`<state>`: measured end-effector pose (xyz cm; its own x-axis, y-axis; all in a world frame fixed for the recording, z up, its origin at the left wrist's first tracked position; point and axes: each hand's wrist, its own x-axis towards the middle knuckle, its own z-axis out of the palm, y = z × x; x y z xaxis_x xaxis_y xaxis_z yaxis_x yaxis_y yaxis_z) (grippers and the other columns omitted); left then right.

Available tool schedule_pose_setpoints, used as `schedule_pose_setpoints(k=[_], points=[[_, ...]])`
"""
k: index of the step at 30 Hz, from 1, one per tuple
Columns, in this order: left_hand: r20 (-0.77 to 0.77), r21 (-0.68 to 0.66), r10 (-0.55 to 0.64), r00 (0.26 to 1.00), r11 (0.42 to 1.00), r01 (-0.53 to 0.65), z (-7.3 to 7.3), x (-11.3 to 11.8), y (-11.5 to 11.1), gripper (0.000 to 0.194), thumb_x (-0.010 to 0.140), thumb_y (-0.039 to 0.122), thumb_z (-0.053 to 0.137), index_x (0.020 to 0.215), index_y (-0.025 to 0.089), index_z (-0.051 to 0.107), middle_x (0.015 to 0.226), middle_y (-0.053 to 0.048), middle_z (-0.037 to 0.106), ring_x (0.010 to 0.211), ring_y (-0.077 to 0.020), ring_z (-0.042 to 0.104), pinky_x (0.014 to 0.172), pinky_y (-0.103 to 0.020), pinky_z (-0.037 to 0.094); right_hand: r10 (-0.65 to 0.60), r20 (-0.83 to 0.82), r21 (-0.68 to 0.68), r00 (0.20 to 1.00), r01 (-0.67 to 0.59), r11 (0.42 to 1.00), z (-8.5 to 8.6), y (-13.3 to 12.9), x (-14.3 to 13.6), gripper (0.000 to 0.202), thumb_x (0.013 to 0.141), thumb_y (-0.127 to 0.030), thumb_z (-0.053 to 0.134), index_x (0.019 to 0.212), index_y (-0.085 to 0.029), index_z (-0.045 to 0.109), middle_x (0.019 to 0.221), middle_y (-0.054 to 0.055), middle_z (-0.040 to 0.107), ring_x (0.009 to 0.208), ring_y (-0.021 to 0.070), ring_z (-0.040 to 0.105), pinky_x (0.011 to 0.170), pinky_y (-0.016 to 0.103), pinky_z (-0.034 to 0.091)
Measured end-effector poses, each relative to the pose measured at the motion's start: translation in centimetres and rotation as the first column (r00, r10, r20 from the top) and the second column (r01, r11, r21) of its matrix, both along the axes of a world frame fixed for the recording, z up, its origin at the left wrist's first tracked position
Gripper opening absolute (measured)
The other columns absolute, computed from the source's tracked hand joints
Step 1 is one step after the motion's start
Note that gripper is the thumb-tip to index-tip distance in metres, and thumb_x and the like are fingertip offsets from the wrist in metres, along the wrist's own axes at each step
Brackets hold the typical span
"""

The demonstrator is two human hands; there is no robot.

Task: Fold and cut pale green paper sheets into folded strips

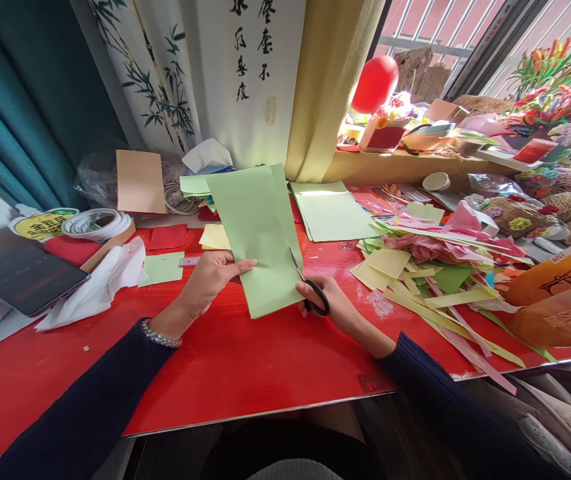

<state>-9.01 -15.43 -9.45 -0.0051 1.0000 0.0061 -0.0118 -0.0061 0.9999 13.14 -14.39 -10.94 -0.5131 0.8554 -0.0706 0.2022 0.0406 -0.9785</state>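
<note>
Above the red table I hold a long sheet of light green paper (pixel 260 227), apparently folded, tilted a little to the left. My left hand (pixel 215 277) pinches its left edge, thumb on the front and fingers behind. In my right hand (pixel 328 303) is a pair of black-handled scissors (pixel 319 297), fingers in the loops. The blades point up and left at the paper's lower right edge. Whether they are cutting into it I cannot tell. A stack of light green paper (pixel 335 213) lies behind, to the right.
Paper strips and scraps (pixel 435 280) cover the right side, beside orange bags (pixel 560 293). At left are a dark flat device (pixel 28 277), white tape rolls (pixel 96 223), crumpled white paper (pixel 100 287) and a small green sheet (pixel 161 269). Craft flowers (pixel 560 100) crowd the windowsill.
</note>
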Motion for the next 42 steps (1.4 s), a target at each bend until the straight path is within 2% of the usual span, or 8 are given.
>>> schedule_pose_setpoints(k=[3, 9, 15, 22, 26, 30, 34, 42], points=[[0.000, -0.005, 0.014, 1.000, 1.000, -0.014, -0.1, 0.0, 0.0, 0.018, 0.067, 0.029, 0.074, 0.076, 0.013, 0.072, 0.081, -0.006, 0.074, 0.076, -0.0190, 0.067, 0.068, -0.027, 0.055, 0.006, -0.019, 0.041, 1.000, -0.005, 0.999, -0.2, 0.0, 0.0, 0.041, 0.078, -0.053, 0.056, 0.061, -0.016, 0.046, 0.047, -0.003, 0.049, 0.044, 0.0075, 0.045, 0.043, 0.021, 0.027], [0.011, -0.017, -0.041, 0.999, 0.999, 0.042, -0.3, 0.2, 0.0, 0.023, 0.068, 0.029, 0.074, 0.085, 0.014, 0.072, 0.084, -0.006, 0.074, 0.075, -0.0191, 0.067, 0.069, -0.029, 0.055, -0.008, -0.002, 0.002, 1.000, 0.008, 1.000, 0.0, 0.0, 0.1, 0.043, 0.076, -0.057, 0.055, 0.065, -0.016, 0.047, 0.049, -0.005, 0.041, 0.042, 0.0073, 0.042, 0.041, 0.021, 0.025], [-0.014, -0.038, -0.020, 1.000, 0.999, 0.020, -0.2, 0.2, -0.1, 0.025, 0.066, 0.033, 0.074, 0.083, 0.014, 0.072, 0.086, -0.007, 0.074, 0.077, -0.0214, 0.067, 0.071, -0.031, 0.055, -0.008, 0.006, 0.027, 1.000, 0.008, 1.000, 0.1, 0.0, 0.0, 0.044, 0.074, -0.058, 0.056, 0.064, -0.017, 0.046, 0.052, -0.005, 0.037, 0.047, 0.0098, 0.046, 0.043, 0.022, 0.026], [-0.028, -0.057, -0.055, 0.998, 0.997, 0.053, -0.4, 0.5, -0.2, 0.020, 0.068, 0.032, 0.073, 0.078, 0.014, 0.071, 0.083, -0.007, 0.074, 0.075, -0.0191, 0.067, 0.067, -0.028, 0.054, -0.032, -0.017, 0.088, 0.999, 0.033, 0.996, -0.2, 0.1, 0.2, 0.044, 0.077, -0.053, 0.056, 0.058, -0.019, 0.035, 0.056, -0.006, 0.024, 0.048, 0.0064, 0.026, 0.044, 0.023, 0.019], [-0.031, -0.057, -0.046, 0.998, 0.997, 0.044, -0.3, 0.5, -0.3, 0.020, 0.068, 0.032, 0.073, 0.078, 0.014, 0.071, 0.083, -0.007, 0.074, 0.075, -0.0191, 0.067, 0.068, -0.028, 0.054, -0.018, -0.043, 0.088, 0.999, 0.021, 0.996, -0.1, 0.0, 0.2, 0.045, 0.077, -0.054, 0.055, 0.058, -0.020, 0.034, 0.055, -0.006, 0.025, 0.049, 0.0068, 0.025, 0.045, 0.023, 0.020], [-0.031, -0.063, -0.088, 0.996, 0.994, 0.086, -0.3, 0.7, -0.4, 0.022, 0.069, 0.034, 0.072, 0.078, 0.014, 0.071, 0.084, -0.007, 0.073, 0.075, -0.0191, 0.067, 0.067, -0.028, 0.055, -0.048, 0.014, 0.105, 0.999, 0.046, 0.993, -0.1, 0.0, 0.2, 0.049, 0.077, -0.060, 0.051, 0.057, -0.020, 0.032, 0.052, -0.006, 0.026, 0.047, 0.0070, 0.025, 0.044, 0.023, 0.018], [-0.035, -0.066, -0.091, 0.995, 0.994, 0.089, -0.3, 0.9, -0.5, 0.022, 0.069, 0.034, 0.072, 0.078, 0.014, 0.071, 0.083, -0.008, 0.073, 0.074, -0.0191, 0.067, 0.068, -0.029, 0.055, -0.050, 0.000, 0.131, 0.999, 0.050, 0.990, -0.1, 0.0, 0.2, 0.048, 0.076, -0.058, 0.054, 0.058, -0.020, 0.033, 0.055, -0.006, 0.023, 0.049, 0.0071, 0.022, 0.045, 0.024, 0.016], [-0.062, -0.109, -0.082, 0.995, 0.991, 0.075, -0.4, 1.2, -0.5, 0.023, 0.065, 0.037, 0.073, 0.070, 0.015, 0.071, 0.075, -0.007, 0.073, 0.069, -0.0193, 0.066, 0.066, -0.030, 0.054, -0.068, 0.009, 0.091, 0.998, 0.067, 0.994, 0.1, 0.1, 0.3, 0.048, 0.074, -0.060, 0.055, 0.057, -0.020, 0.035, 0.054, -0.006, 0.024, 0.048, 0.0075, 0.024, 0.045, 0.024, 0.016]])
